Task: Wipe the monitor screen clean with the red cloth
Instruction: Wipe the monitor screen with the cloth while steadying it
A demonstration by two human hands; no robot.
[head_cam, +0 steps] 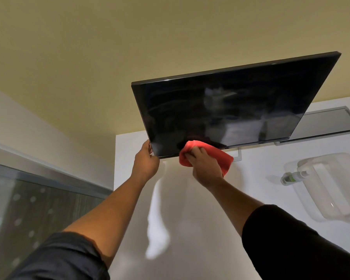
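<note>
The monitor (230, 106) is a wide black panel with a dark, smeary screen, seen from below and tilted to the right. My left hand (146, 160) grips its lower left corner. My right hand (204, 166) is closed on the red cloth (220, 156) and presses it against the bottom edge of the screen, a little right of that corner. Part of the cloth is hidden under my fingers.
The monitor stands on a white desk surface (190, 199). A clear plastic container (331, 186) and a small green and white spray bottle (293, 176) lie at the right. A glass shelf or stand base (327, 122) sits behind the monitor. A window (28, 209) is at the left.
</note>
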